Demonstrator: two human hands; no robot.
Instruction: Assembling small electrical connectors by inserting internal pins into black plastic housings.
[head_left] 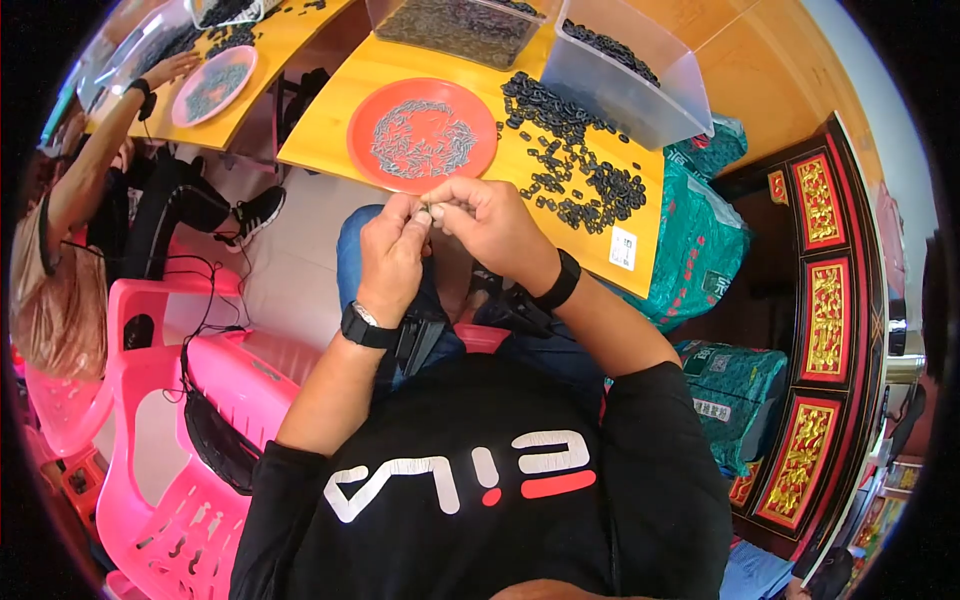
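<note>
My left hand point(390, 250) and my right hand point(497, 228) meet at the front edge of the yellow table point(320, 135), fingertips pinched together. Between them is a tiny piece, too small and covered to name. Just beyond the fingers lies a round red plate point(432, 100) with many small grey metal pins point(420, 150) spread in a ring. To the right of it, small black oval parts with holes point(590, 185) are scattered and heaped over the tabletop.
Two clear plastic bins point(625, 95) of black parts stand at the back. Green sacks point(700, 240) lean at the right, near a carved red-and-gold cabinet point(825, 320). A pink chair point(150, 430) is at my left. Another person's hand point(172, 68) reaches near a pink plate point(190, 112).
</note>
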